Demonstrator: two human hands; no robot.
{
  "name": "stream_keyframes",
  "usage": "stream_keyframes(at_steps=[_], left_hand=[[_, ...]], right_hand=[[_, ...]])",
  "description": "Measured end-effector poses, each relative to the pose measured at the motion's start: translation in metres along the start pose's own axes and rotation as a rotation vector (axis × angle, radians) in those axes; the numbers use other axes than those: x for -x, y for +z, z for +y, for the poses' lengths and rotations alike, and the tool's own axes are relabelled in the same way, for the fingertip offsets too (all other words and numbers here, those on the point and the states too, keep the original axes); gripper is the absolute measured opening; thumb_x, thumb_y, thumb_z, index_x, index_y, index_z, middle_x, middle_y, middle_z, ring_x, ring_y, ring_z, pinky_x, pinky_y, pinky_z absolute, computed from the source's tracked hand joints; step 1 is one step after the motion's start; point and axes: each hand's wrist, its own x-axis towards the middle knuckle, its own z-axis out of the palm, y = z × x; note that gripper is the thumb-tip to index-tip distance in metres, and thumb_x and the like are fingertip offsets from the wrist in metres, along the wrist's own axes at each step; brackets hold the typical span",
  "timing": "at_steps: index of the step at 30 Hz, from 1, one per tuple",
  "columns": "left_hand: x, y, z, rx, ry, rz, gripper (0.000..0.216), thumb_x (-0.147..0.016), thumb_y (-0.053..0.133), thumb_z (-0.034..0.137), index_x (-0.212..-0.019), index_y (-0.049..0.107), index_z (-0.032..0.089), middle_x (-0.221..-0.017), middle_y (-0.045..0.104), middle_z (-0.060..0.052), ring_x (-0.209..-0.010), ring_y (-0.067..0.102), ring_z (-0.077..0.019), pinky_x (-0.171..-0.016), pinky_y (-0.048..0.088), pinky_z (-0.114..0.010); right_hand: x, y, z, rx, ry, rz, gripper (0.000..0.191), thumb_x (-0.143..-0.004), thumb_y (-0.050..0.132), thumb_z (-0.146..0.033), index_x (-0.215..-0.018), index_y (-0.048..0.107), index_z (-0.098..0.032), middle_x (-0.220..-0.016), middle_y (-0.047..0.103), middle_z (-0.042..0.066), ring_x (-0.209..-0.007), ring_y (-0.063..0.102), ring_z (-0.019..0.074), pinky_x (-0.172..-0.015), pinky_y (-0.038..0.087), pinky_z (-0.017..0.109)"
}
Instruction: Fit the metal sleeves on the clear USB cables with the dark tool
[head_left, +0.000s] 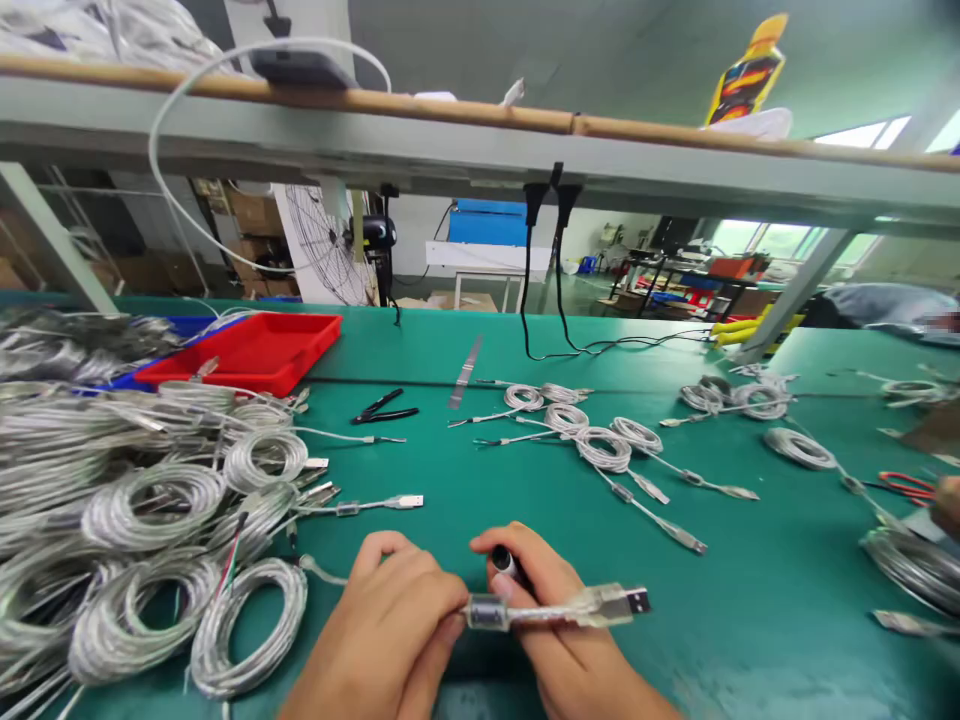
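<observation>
Fingers (517, 552) — USB cable (559, 607) pinched between them

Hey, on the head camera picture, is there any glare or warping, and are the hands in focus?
In the head view, the wide lens bows the wooden rail across the top, the window at upper right is blown out to white, and the left hand, right hand and USB cable look reasonably sharp, without obvious motion blur.
</observation>
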Motion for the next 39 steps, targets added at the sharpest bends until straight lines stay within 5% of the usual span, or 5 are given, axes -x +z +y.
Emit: stream_keyframes(at_steps=[6,10,21,39], left_hand=[[0.005,0.001,0.002,-0.012,-0.002,-0.081,0.022,-0.098,0.043,0.005,-0.092,0.058,0.02,-0.081,0.065,0.0,-0.074,0.061,-0.0164,-0.076,0.051,-0.032],[0.008,0.002,0.003,0.013,0.015,-0.091,0.026,-0.101,0.042,0.009,-0.088,0.061,0.021,-0.078,0.067,0.002,-0.074,0.063,-0.0164,-0.081,0.051,-0.033],[0.005,0.009,0.005,0.011,0.02,-0.097,0.029,-0.101,0.039,0.007,-0.088,0.061,0.021,-0.077,0.067,0.002,-0.072,0.061,-0.0169,-0.077,0.05,-0.033],[0.006,0.003,0.007,0.025,-0.011,-0.114,0.03,-0.101,0.037,0.006,-0.086,0.059,0.021,-0.078,0.063,0.001,-0.073,0.057,-0.0174,-0.073,0.046,-0.033]], right_hand=[[0.003,-0.008,-0.012,0.087,0.105,-0.248,0.026,-0.085,0.069,-0.034,-0.107,0.059,-0.027,-0.102,0.06,-0.001,-0.092,0.056,0.0208,-0.081,0.043,0.029],[0.007,-0.01,-0.01,0.162,0.191,-0.324,0.025,-0.094,0.065,-0.048,-0.096,0.054,-0.025,-0.1,0.057,-0.001,-0.092,0.052,0.0214,-0.079,0.039,0.03],[0.004,-0.009,-0.012,0.284,0.087,-0.33,0.043,-0.104,0.045,-0.062,-0.086,0.044,-0.023,-0.087,0.05,-0.002,-0.082,0.047,0.0188,-0.075,0.034,0.03],[0.011,-0.01,-0.007,0.282,0.032,-0.229,0.057,-0.097,0.041,-0.079,-0.088,0.048,-0.023,-0.086,0.05,-0.001,-0.079,0.048,0.0189,-0.07,0.035,0.03]])
